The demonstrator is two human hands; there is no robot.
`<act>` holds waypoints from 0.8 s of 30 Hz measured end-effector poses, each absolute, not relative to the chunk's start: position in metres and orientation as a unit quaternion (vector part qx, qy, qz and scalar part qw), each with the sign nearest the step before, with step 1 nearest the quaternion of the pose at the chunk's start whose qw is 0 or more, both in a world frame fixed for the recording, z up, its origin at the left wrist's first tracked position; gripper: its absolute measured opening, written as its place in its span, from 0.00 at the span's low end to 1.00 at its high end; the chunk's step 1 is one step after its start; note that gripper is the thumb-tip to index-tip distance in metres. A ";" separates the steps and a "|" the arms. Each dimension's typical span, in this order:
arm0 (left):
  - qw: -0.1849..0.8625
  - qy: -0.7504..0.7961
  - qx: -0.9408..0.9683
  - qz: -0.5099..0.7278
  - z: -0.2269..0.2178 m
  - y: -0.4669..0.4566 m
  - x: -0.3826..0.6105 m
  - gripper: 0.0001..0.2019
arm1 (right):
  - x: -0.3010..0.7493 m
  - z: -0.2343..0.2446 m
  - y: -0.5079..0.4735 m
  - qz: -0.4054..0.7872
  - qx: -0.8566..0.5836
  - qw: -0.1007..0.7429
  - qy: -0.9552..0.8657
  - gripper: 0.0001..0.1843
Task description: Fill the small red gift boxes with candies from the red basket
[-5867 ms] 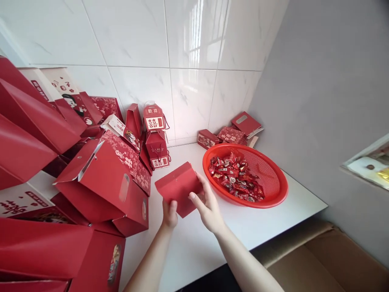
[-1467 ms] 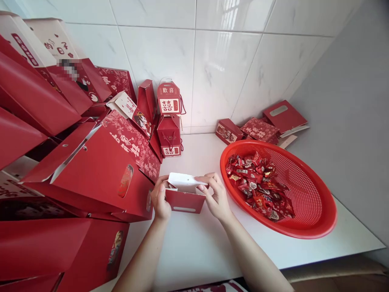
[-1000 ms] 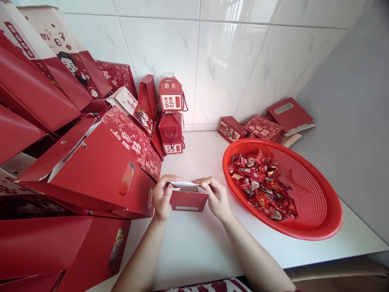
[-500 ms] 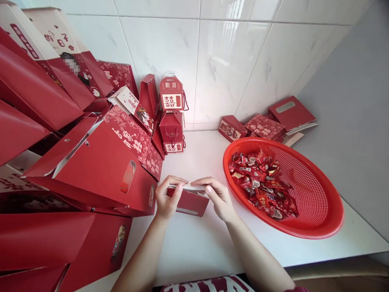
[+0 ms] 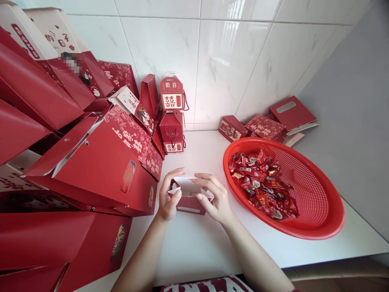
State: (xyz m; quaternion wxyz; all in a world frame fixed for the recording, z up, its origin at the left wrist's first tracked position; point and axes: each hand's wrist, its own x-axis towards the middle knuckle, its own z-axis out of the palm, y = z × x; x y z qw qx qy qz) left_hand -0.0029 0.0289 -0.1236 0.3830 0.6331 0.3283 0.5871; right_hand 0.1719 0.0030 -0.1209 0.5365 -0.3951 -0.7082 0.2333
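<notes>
The near edge of a white worktop runs up to a patterned shirt. Two forearms reach forward over it, converging. Palms face inward, the left hand and right hand curved, thumbs nearest. Their grip is loose and part-bent, holding either end of a small red box between them, its top open, white inside. Larger red boxes crowd the left; just right of the right hand sits a red basket of wrapped sweets. Between heap and basket, bare worktop runs back toward two corded boxes and the tiled wall.
</notes>
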 end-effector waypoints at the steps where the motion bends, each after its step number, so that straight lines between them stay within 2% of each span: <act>1: 0.381 0.326 0.638 0.585 -0.123 0.029 -0.003 0.20 | 0.171 -0.121 0.003 0.237 -0.403 0.537 -0.702 0.19; 6: 0.349 0.348 0.673 0.552 -0.121 0.029 -0.006 0.10 | 0.169 -0.122 0.003 0.253 -0.413 0.542 -0.687 0.18; 14: 0.350 0.339 0.684 0.542 -0.124 0.031 -0.011 0.12 | 0.168 -0.127 0.005 0.247 -0.405 0.544 -0.692 0.17; 20: 0.402 0.315 0.659 0.552 -0.123 0.034 -0.015 0.21 | 0.170 -0.124 0.006 0.267 -0.400 0.551 -0.682 0.16; 24: 0.371 0.322 0.676 0.548 -0.121 0.036 -0.017 0.17 | 0.170 -0.121 0.006 0.305 -0.383 0.555 -0.673 0.15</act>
